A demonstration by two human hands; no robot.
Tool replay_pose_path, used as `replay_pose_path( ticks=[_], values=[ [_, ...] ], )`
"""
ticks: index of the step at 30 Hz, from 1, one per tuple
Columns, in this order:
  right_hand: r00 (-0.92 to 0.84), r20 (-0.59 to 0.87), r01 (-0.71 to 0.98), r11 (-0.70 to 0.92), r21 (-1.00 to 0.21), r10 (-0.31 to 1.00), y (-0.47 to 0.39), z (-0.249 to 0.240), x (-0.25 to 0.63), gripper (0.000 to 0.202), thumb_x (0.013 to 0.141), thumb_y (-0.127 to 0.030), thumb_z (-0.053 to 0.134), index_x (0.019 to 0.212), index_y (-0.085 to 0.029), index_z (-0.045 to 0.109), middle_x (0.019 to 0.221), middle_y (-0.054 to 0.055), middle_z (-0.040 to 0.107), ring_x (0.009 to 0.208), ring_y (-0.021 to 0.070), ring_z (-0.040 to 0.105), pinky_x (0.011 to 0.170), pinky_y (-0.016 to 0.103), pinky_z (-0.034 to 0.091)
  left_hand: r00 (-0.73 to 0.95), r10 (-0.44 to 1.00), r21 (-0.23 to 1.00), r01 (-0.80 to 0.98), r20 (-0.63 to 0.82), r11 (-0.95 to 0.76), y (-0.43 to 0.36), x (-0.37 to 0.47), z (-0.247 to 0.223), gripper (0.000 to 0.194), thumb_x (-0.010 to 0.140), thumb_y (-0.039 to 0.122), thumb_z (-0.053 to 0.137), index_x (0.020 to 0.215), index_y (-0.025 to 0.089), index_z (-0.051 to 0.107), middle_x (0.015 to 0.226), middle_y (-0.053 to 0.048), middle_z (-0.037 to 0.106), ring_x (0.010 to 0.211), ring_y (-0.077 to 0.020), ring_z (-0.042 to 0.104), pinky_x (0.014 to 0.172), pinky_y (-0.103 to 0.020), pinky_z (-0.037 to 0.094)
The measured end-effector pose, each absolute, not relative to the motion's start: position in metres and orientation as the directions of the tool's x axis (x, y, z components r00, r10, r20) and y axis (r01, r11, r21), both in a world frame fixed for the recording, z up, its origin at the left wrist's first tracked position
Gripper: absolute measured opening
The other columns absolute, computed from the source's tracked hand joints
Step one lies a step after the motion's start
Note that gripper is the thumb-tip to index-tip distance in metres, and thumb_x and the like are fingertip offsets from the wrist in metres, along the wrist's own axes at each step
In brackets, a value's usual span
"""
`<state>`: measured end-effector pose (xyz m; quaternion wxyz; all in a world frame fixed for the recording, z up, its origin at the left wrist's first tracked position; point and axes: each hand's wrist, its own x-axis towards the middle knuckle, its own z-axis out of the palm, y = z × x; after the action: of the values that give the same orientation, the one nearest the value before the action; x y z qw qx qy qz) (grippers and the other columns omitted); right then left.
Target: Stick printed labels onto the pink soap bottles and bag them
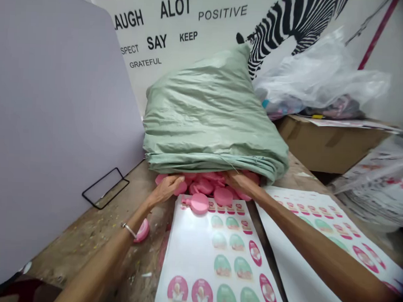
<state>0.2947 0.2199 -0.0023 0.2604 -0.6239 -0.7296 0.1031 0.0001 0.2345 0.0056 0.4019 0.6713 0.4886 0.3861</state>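
A pale green woven sack (209,115) lies with its mouth toward me, and a heap of pink round plastic pieces (203,186) spills from under its folded edge. At the left of the heap my left hand (167,188) touches the pieces, its fingers curled in; what they hold is hidden. My right hand (235,180) reaches under the sack's edge among the pieces, and its fingers are hidden. One pink round piece with a small neck (199,204) rests on the top of a printed sticker sheet (190,244). Another pink disc (142,231) lies beside my left wrist.
A second stack of sticker sheets (304,249) lies under my right forearm. To the left stands a pale panel (62,118) with a black wire frame (105,188). A cardboard box (331,145) with clear plastic bags (318,76) on it stands at the right.
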Motion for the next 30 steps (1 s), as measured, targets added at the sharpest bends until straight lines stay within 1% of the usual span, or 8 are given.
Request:
replay_pose_path(
  ticks=[3, 5, 11, 15, 18, 21, 25, 30],
  values=[
    [0.020, 0.170, 0.909, 0.053, -0.414, 0.985, 0.188, -0.007, 0.298, 0.036, 0.097, -0.031, 0.039, 0.111, -0.014, 0.067, 0.099, 0.015, 0.071, 0.091, 0.0257, 0.068, 0.077, 0.034, 0.047, 0.320, 0.924, 0.879, 0.353, 0.207, -0.319, 0.211, -0.014, 0.001, 0.022, 0.080, 0.035, 0.061, 0.090, 0.021, 0.075, 0.105, -0.006, 0.074, 0.113, -0.0270, 0.061, 0.106, -0.039, 0.039],
    [0.078, 0.133, 0.926, -0.022, -0.376, 0.988, 0.169, -0.014, 0.291, 0.040, 0.091, -0.043, 0.049, 0.111, -0.013, 0.067, 0.097, 0.018, 0.072, 0.092, 0.0316, 0.068, 0.074, 0.036, 0.047, 0.328, 0.910, 0.861, 0.354, 0.253, -0.367, 0.199, -0.016, -0.005, 0.026, 0.081, 0.034, 0.058, 0.095, 0.021, 0.075, 0.115, -0.008, 0.071, 0.122, -0.0261, 0.056, 0.111, -0.040, 0.034],
    [0.180, 0.127, 0.929, -0.126, -0.349, 0.975, 0.150, -0.036, 0.256, 0.065, 0.076, -0.063, 0.061, 0.118, -0.014, 0.060, 0.107, 0.019, 0.070, 0.101, 0.0343, 0.065, 0.074, 0.037, 0.048, 0.299, 0.879, 0.833, 0.309, 0.372, -0.458, 0.183, -0.011, -0.001, 0.036, 0.085, 0.035, 0.047, 0.106, 0.017, 0.071, 0.141, -0.013, 0.054, 0.133, -0.0238, 0.047, 0.115, -0.041, 0.030],
    [0.219, 0.147, 0.917, -0.152, -0.368, 0.965, 0.143, -0.033, 0.250, 0.066, 0.077, -0.065, 0.058, 0.119, -0.015, 0.057, 0.108, 0.017, 0.069, 0.104, 0.0331, 0.065, 0.078, 0.038, 0.048, 0.177, 0.893, 0.878, 0.180, 0.414, -0.443, 0.167, -0.011, 0.011, 0.033, 0.086, 0.038, 0.051, 0.104, 0.017, 0.070, 0.130, -0.013, 0.062, 0.125, -0.0239, 0.054, 0.111, -0.038, 0.035],
    [0.211, 0.169, 0.893, -0.120, -0.434, 0.963, 0.114, -0.022, 0.238, 0.060, 0.078, -0.066, 0.056, 0.114, -0.018, 0.057, 0.108, 0.014, 0.070, 0.101, 0.0305, 0.066, 0.081, 0.038, 0.049, 0.059, 0.954, 0.946, 0.128, 0.293, -0.299, 0.139, 0.000, 0.005, 0.035, 0.089, 0.044, 0.050, 0.104, 0.017, 0.067, 0.110, -0.012, 0.070, 0.107, -0.0238, 0.063, 0.099, -0.039, 0.046],
    [0.159, 0.217, 0.805, 0.001, -0.594, 0.963, 0.074, -0.007, 0.211, 0.053, 0.075, -0.059, 0.063, 0.113, -0.022, 0.056, 0.107, 0.009, 0.070, 0.097, 0.0271, 0.068, 0.079, 0.036, 0.051, 0.105, 0.994, 0.998, -0.056, 0.038, -0.032, 0.100, 0.027, -0.006, 0.044, 0.082, 0.046, 0.064, 0.117, 0.018, 0.061, 0.118, -0.012, 0.066, 0.104, -0.0238, 0.065, 0.088, -0.034, 0.052],
    [-0.024, 0.205, 0.690, 0.165, -0.705, 0.978, 0.039, 0.008, 0.190, 0.051, 0.074, -0.048, 0.066, 0.117, -0.023, 0.052, 0.109, 0.008, 0.068, 0.096, 0.0262, 0.066, 0.079, 0.036, 0.051, 0.234, 0.957, 0.904, -0.349, -0.170, 0.246, 0.061, 0.049, -0.005, 0.047, 0.079, 0.044, 0.069, 0.115, 0.016, 0.057, 0.115, -0.012, 0.067, 0.094, -0.0218, 0.068, 0.078, -0.031, 0.057],
    [0.028, 0.105, 0.640, 0.063, -0.766, 0.994, 0.016, -0.004, 0.215, 0.029, 0.097, -0.043, 0.032, 0.106, -0.022, 0.050, 0.089, 0.005, 0.066, 0.074, 0.0200, 0.062, 0.065, 0.033, 0.047, 0.113, 0.942, 0.836, -0.438, -0.315, 0.332, 0.034, 0.013, 0.003, 0.048, 0.075, 0.032, 0.074, 0.115, 0.015, 0.055, 0.096, -0.010, 0.071, 0.079, -0.0218, 0.071, 0.067, -0.031, 0.060]
  ],
)
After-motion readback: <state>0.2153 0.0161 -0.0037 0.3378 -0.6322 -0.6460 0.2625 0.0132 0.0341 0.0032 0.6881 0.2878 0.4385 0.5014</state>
